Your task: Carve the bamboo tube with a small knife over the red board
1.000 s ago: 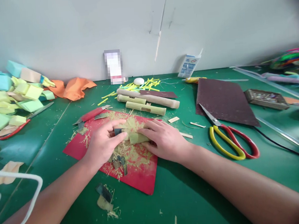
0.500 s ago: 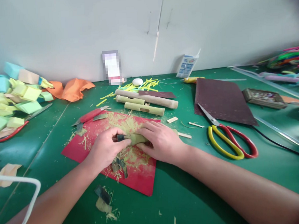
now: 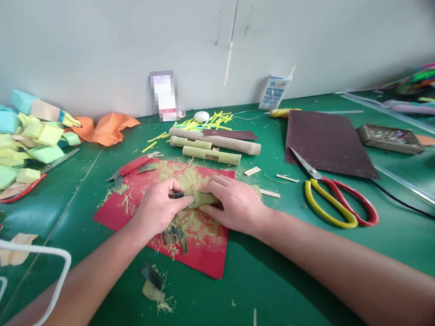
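My right hand [image 3: 238,203] is wrapped over a short greenish bamboo tube [image 3: 202,199], pressing it down above a red sheet [image 3: 209,263]. Much of the tube lies hidden under the fingers. At its left end, my left hand [image 3: 159,207] pinches a small dark strip [image 3: 178,195], which looks like folded sandpaper, between thumb and fingers. Pale dust and fibres cover the sheet around both hands. Scraps of worn sandpaper [image 3: 176,238] lie just below the left hand. A red-handled knife [image 3: 135,164] rests on the sheet's upper left corner.
Behind the sheet lie cut bamboo tubes [image 3: 216,142] and yellow-green strips [image 3: 220,119]. To the right are scissors [image 3: 331,194] on a dark sandpaper sheet [image 3: 322,141] and a small tray [image 3: 390,138]. Folded paper pieces [image 3: 11,147] are heaped left; a white frame [image 3: 66,263] juts in.
The dark strip at the tube's left end shows narrower, seemingly turned or pushed in. Both hands keep their grip. The whole view has shifted slightly.
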Action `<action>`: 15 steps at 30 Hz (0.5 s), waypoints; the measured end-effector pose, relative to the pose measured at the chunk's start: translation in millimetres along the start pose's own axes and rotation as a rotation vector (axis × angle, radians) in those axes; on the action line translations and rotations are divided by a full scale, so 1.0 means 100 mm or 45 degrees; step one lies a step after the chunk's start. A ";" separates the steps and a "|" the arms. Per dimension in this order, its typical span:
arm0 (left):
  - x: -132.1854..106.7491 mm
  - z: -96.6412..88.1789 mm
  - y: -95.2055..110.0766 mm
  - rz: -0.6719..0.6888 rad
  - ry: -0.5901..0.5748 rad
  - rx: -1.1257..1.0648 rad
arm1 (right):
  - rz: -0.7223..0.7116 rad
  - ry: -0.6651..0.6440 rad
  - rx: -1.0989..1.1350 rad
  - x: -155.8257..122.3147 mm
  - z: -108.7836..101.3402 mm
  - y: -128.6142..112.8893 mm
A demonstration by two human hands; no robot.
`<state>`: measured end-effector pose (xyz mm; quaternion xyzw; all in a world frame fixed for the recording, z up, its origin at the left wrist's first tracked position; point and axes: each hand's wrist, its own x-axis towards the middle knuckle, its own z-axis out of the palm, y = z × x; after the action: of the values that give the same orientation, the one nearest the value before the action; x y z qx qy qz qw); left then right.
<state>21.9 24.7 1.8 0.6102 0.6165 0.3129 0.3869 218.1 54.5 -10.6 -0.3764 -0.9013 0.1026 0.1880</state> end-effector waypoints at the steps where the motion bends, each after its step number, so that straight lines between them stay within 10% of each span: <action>1: 0.00 -0.01 0.00 0.016 -0.008 0.022 | 0.004 -0.005 0.004 0.00 0.00 0.00; 15: 0.00 0.01 -0.02 0.069 0.062 0.214 | 0.053 -0.021 -0.012 0.02 -0.01 0.00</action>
<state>22.2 24.1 -0.4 0.6492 0.6330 0.2853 0.3105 217.8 55.7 -9.0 -0.3953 -0.8952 0.1054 0.1767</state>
